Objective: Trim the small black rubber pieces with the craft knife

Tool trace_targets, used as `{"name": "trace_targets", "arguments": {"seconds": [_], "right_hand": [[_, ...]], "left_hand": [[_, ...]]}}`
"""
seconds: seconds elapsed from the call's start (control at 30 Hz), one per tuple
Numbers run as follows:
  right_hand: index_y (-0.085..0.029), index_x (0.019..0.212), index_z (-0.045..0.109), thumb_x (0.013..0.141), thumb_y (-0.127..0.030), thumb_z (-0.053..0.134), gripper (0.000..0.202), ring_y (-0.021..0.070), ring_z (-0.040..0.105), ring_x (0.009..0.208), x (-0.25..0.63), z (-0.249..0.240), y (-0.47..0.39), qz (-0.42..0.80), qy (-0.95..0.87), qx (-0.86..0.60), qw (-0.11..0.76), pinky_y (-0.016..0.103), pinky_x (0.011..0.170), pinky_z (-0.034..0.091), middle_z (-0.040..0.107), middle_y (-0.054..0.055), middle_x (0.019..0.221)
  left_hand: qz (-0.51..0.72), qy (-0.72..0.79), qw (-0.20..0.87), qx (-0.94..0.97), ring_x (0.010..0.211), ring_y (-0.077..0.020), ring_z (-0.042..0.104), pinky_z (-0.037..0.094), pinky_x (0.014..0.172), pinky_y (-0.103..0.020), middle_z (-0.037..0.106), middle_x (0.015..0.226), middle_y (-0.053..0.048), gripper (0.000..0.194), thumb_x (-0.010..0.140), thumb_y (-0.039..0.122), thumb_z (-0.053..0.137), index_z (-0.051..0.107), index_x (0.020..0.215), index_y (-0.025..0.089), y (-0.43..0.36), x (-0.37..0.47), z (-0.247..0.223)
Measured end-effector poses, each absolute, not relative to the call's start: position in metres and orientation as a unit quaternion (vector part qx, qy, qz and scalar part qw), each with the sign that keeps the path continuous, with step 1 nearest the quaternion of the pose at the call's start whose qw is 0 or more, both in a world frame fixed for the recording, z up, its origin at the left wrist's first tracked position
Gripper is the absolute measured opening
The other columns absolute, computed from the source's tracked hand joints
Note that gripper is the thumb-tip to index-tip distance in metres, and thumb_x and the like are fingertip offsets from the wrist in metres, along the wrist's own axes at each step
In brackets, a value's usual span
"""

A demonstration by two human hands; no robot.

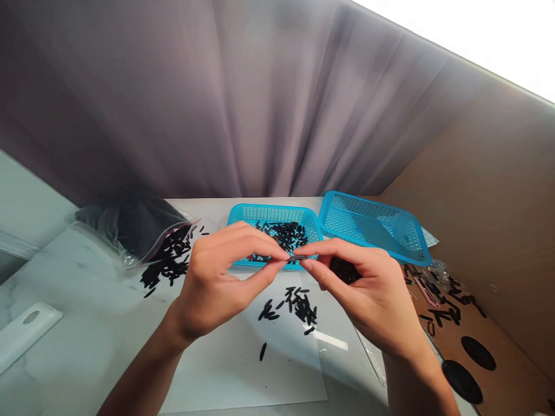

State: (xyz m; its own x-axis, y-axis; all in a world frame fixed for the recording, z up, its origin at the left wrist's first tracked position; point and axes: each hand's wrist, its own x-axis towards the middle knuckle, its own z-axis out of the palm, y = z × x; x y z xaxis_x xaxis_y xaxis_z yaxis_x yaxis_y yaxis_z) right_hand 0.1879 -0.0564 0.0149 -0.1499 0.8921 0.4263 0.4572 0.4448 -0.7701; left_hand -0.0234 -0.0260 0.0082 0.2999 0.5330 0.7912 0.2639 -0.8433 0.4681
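Note:
Both hands meet at the middle of the view, above the table. Between the fingertips of my left hand and my right hand, a small dark elongated piece is pinched, one end in each hand. Behind them stands a blue perforated basket with many similar black pieces inside. Below the hands, a loose pile of black pieces lies on a white sheet, and a single piece rests nearer the front.
An open plastic bag spills black pieces at the left. A second blue basket sits at the back right. A white device lies far left. Black discs and scattered pieces lie on a brown surface at right.

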Motion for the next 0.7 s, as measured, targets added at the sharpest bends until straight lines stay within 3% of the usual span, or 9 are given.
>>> {"name": "trace_targets", "arguments": {"seconds": [0.5,0.7], "right_hand": [[-0.026,0.097,0.083,0.096,-0.022,0.072,0.012,0.0089,0.051,0.054,0.185,0.011,-0.053,0.248,-0.729,-0.471,0.430,0.023,0.053,0.038,0.065,-0.006,0.062],[-0.023,0.099,0.081,0.096,-0.029,0.073,0.010,0.0108,0.049,0.056,0.187,0.006,-0.043,0.281,-0.692,-0.509,0.428,0.025,0.054,0.036,0.062,-0.005,0.063]], "left_hand": [[0.528,0.245,0.140,0.801,0.076,-0.0152,0.074,0.059,0.073,-0.031,0.080,0.082,0.001,0.018,0.089,0.004,0.078,0.074,0.092,0.022,-0.030,-0.023,0.011],[0.522,0.304,0.046,0.795,0.078,-0.0153,0.074,0.060,0.076,-0.029,0.080,0.083,0.000,0.016,0.089,0.004,0.074,0.075,0.089,0.019,-0.009,-0.023,-0.006]]}}
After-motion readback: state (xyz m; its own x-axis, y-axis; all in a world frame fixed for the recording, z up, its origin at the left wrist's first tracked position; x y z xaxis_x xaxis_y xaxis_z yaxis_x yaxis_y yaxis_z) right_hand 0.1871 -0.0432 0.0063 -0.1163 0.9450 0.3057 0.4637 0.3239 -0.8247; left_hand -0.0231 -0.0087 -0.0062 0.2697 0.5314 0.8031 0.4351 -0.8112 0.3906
